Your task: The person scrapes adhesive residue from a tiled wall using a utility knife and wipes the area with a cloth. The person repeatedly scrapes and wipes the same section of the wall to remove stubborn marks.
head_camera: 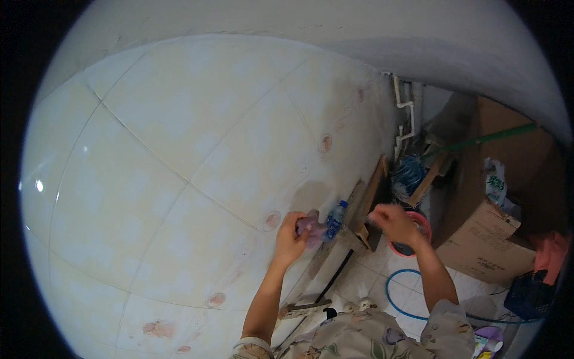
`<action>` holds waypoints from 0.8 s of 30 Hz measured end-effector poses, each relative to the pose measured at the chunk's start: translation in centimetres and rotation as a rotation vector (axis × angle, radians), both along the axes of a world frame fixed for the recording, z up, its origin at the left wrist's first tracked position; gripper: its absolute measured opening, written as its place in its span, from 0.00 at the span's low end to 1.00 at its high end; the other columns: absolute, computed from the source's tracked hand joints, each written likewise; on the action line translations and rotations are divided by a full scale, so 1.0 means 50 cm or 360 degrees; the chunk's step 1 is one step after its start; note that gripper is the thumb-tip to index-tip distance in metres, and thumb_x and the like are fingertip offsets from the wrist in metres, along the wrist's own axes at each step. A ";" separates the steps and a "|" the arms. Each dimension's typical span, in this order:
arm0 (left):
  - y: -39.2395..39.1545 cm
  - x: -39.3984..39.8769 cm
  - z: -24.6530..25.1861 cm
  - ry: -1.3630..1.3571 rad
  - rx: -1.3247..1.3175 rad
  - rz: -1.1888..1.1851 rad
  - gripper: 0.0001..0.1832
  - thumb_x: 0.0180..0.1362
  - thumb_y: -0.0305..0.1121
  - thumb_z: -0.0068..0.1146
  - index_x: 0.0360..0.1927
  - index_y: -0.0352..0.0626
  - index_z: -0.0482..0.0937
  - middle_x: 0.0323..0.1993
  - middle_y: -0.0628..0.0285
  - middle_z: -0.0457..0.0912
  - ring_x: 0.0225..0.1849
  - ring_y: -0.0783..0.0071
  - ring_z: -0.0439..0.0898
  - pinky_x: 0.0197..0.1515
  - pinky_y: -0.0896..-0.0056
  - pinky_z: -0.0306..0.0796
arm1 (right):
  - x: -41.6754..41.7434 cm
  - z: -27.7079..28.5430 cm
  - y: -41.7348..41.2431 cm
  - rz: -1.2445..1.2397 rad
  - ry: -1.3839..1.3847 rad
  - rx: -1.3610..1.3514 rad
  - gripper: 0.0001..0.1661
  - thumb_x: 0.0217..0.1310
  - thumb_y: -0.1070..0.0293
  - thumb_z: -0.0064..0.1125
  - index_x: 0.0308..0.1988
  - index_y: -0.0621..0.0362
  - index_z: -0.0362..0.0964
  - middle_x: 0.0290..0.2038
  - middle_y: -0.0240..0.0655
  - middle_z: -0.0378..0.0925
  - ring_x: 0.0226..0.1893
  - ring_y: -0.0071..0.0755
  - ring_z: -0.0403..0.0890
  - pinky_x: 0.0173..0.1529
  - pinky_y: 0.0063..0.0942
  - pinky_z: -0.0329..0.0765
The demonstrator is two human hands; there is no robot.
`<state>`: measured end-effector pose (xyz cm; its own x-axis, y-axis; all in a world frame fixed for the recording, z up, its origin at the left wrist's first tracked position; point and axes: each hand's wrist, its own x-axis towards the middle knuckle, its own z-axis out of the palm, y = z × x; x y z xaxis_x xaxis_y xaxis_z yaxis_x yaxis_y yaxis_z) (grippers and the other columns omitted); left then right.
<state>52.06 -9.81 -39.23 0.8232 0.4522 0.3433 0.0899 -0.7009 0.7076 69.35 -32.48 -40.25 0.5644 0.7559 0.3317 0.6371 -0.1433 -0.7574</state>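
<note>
My left hand (292, 238) is closed on a crumpled purplish cloth or soft bag (310, 228), held close to the tiled wall. Just right of it is a clear plastic bottle (334, 222) with a blue cap and blue label, tilted in the view. My right hand (394, 224) is raised above a red-rimmed bucket (421, 224), its fingers drawn together and blurred; whether something small is between them I cannot tell.
Pale tiles (170, 134) cover the wall at left. At right are a large cardboard box (486, 247), a blue-stringed mop or brush (409, 174), a green pole (489, 138), a blue hose (390, 294) on the floor and a dark blue crate (529, 294).
</note>
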 end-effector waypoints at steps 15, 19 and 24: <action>0.065 -0.267 0.140 -0.0407 0.0075 0.0244 0.11 0.45 0.21 0.58 0.35 0.37 0.73 0.29 0.61 0.71 0.31 0.71 0.70 0.35 0.76 0.63 | -0.042 0.011 0.308 0.0032 0.0871 0.0655 0.20 0.63 0.62 0.49 0.21 0.63 0.67 0.16 0.25 0.64 0.17 0.20 0.63 0.22 0.22 0.62; 0.095 -0.306 0.151 -0.0490 0.0153 0.0326 0.11 0.44 0.21 0.58 0.34 0.37 0.73 0.29 0.61 0.70 0.31 0.72 0.69 0.35 0.76 0.63 | -0.062 0.074 0.369 0.0170 0.1147 0.0743 0.19 0.63 0.60 0.48 0.22 0.60 0.68 0.15 0.26 0.66 0.14 0.17 0.63 0.20 0.19 0.61; 0.101 -0.324 0.185 -0.0602 0.0489 0.0365 0.12 0.43 0.21 0.59 0.34 0.37 0.73 0.30 0.59 0.71 0.31 0.68 0.70 0.35 0.75 0.64 | -0.042 0.170 0.415 0.0185 0.1201 0.0881 0.20 0.62 0.60 0.48 0.19 0.60 0.67 0.14 0.27 0.66 0.12 0.19 0.63 0.18 0.21 0.60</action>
